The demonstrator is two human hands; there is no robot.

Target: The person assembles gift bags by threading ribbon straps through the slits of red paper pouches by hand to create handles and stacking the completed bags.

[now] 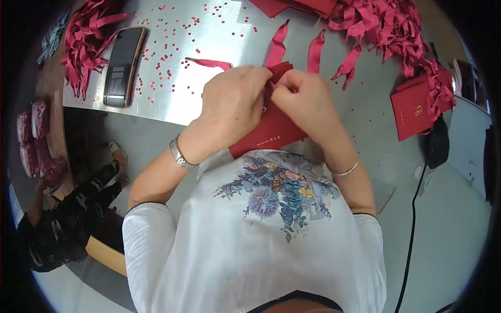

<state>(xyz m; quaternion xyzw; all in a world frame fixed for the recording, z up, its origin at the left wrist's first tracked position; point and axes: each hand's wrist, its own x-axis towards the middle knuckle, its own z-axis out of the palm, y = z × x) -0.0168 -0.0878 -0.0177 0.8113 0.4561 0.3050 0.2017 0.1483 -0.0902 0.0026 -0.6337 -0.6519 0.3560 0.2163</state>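
A flat red paper bag [274, 128] with small gold print lies at the table's near edge, against my shirt. My left hand [235, 99] is closed at its upper left part, fingertips pinching near the top edge. Across from it, my right hand [308, 101] is curled in a pinch at the upper right; what sits between its fingers is hidden. The two sets of fingertips nearly meet. Beyond the bag, a red ribbon [278, 44] and a second ribbon [315, 49] stretch away on the table. Another ribbon end [211, 63] emerges beside my left hand.
A phone [124, 68] and a ribbon bundle [86, 41] lie at left among red paper dots [162, 73]. At right are a ribbon heap [383, 31], stacked red bags [412, 109] and a black cable [413, 229]. Another person's legs [99, 182] show at lower left.
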